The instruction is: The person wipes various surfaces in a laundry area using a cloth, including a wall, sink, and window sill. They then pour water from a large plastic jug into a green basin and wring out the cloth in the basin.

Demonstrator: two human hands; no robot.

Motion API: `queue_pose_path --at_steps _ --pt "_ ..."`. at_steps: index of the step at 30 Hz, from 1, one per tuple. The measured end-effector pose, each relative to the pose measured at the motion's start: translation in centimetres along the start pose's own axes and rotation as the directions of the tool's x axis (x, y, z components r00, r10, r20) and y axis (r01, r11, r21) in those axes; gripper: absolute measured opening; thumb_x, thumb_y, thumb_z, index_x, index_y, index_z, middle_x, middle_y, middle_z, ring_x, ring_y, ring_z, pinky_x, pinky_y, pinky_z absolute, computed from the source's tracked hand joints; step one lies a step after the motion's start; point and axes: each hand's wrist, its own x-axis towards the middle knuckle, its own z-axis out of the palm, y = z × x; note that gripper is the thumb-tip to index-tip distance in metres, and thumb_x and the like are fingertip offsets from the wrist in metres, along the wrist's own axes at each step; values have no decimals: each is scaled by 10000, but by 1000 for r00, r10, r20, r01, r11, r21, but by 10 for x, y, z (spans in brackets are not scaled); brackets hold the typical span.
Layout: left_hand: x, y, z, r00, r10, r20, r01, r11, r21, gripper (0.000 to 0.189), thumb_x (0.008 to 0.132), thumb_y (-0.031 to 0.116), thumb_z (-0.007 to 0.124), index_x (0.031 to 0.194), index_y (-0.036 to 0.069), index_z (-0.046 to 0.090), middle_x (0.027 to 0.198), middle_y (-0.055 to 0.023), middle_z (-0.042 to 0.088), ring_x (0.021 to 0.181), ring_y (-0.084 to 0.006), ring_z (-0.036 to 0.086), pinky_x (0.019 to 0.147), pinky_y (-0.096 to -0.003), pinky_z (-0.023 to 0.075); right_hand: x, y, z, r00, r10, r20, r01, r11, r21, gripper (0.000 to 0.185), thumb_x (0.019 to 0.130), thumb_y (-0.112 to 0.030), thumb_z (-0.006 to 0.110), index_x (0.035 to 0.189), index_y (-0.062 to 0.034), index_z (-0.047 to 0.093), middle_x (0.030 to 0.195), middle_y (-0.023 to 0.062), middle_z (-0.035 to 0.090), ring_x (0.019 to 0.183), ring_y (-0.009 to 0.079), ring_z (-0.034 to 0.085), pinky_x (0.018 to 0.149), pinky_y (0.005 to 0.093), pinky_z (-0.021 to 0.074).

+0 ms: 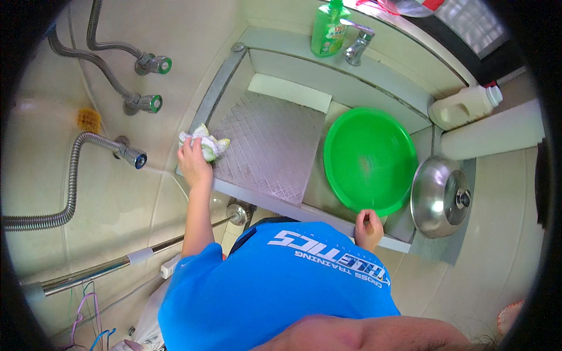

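My left hand holds a crumpled white and green cloth against the left rim of a grey sink. Beside the cloth, a ribbed washboard surface slopes across the sink's left part. A round green plastic basin sits in the right part, with nothing seen inside it. At the basin's near rim, above the sink's front edge, is my right hand with its fingers curled. Whether those fingers grip the rim is hard to make out.
Behind the sink stand a green pump bottle and a chrome faucet. A metal pot lid leans at the right, below a cream plastic jug. Valves with flexible hoses and a metal rod line the left wall.
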Motion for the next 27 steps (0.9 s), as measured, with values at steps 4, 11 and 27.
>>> queue_pose_path --at_steps 4,11,27 --pt "-36 19 -30 972 108 209 -83 989 -124 491 667 -66 614 1125 112 609 1219 -128 570 1086 -352 540 882 -451 456 1 -1 -3 999 -18 48 17 1000 16 156 844 -181 635 754 -54 616 730 113 648 653 283 634 599 385 488" --pt "-98 117 -56 804 515 298 -139 649 -748 570 661 -36 694 1208 69 573 1285 -162 540 1200 -356 496 1022 -425 385 -1 0 -5 996 -75 57 72 996 54 153 841 -183 638 745 -65 619 695 96 640 618 273 623 574 373 478" --pt "-23 67 -66 991 23 134 88 637 -766 399 807 70 654 1190 5 562 1123 -183 641 1049 -306 622 883 -363 482 -1 1 -7 987 -1 159 5 1000 -24 195 836 -224 641 719 -71 612 696 110 638 639 314 616 576 414 470"
